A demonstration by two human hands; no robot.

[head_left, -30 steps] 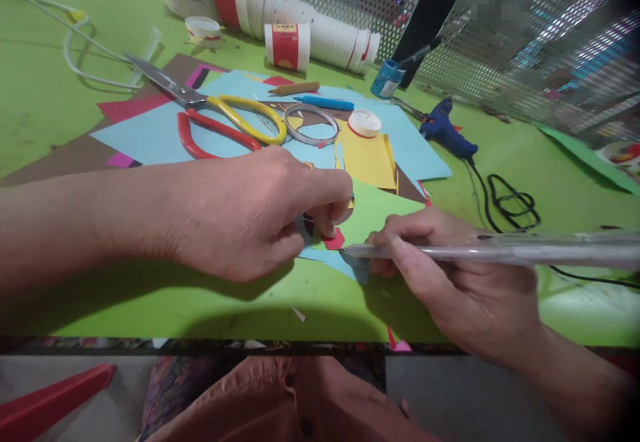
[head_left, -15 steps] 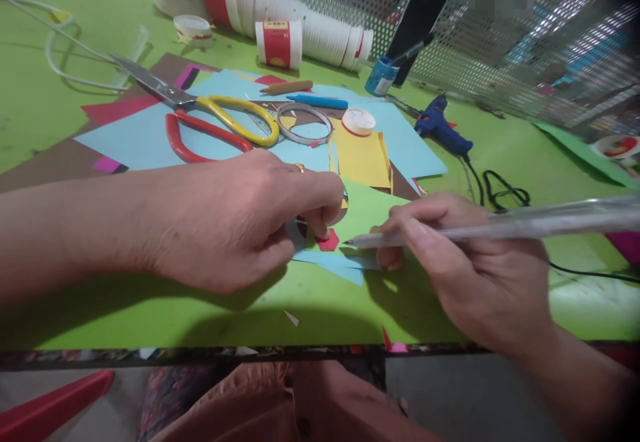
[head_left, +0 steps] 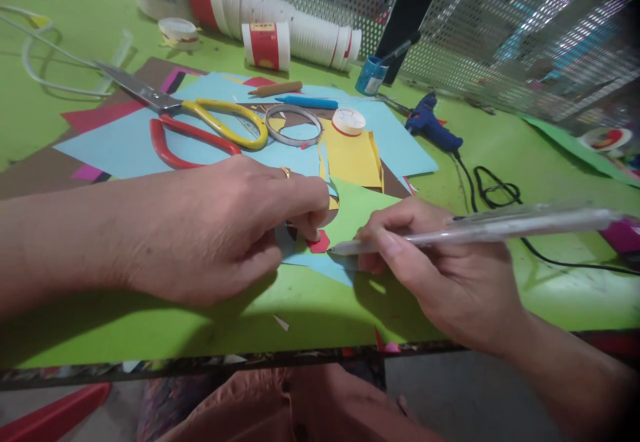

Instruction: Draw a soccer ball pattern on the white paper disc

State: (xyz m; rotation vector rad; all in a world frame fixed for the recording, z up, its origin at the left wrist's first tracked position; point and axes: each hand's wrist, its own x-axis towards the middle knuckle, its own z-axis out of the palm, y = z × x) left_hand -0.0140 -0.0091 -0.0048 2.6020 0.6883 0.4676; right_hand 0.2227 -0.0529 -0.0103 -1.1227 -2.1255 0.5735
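A small red paper hexagon (head_left: 319, 243) lies on light green paper (head_left: 360, 209). My left hand (head_left: 240, 229) comes in from the left, fingers curled, with one fingertip pressing the hexagon down. My right hand (head_left: 440, 275) is closed around a clear pen (head_left: 450, 234), held slanted. The pen's tip is at the hexagon's lower right corner, touching it or very nearly so. Strips of light blue paper (head_left: 333, 271) stick out beneath, towards me. Part of the hexagon and whatever is under my left palm are hidden.
Behind my left hand lie large scissors (head_left: 200, 122), a tape roll (head_left: 294, 125), a yellow paper piece (head_left: 353, 159) and crayons (head_left: 307, 102). A blue glue gun (head_left: 434, 122) with a black cord rests at right. Stacked paper cups (head_left: 295, 22) line the mesh back.
The pen tip has moved from just right of the hexagon to its lower right corner. My left fingertip stays on the hexagon. The whole view has shifted slightly.
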